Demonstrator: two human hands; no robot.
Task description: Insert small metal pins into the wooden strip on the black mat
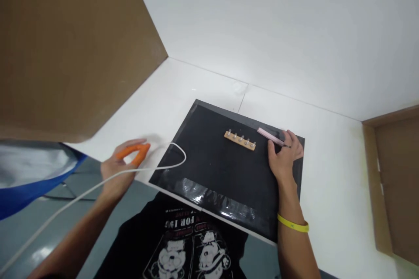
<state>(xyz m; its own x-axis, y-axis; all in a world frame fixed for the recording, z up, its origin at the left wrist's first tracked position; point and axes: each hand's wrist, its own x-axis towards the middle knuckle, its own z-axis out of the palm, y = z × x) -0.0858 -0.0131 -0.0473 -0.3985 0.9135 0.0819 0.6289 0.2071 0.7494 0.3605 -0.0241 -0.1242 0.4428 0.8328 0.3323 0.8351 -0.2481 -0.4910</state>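
My left hand (119, 168), at the table's left front edge, is closed around an orange V-shaped tool (142, 154) whose exact kind I cannot make out. A white cable (170, 166) passes by that hand and loops onto the black mat (209, 161). Over the mat's right side, my right hand (286, 152) has its thumb and fingers about the end of a slim pale pink bar (266, 134). Left of this bar lies a small wooden strip (248, 144) with several clear or metallic pegs standing in a row, touched by neither hand.
The white table (327, 192) meets a white back wall (278, 22). A large brown cardboard panel (72, 52) rises at the left, and a cardboard box (386, 183) stands at the right edge. Shiny clear tape (212, 196) runs along the mat's front.
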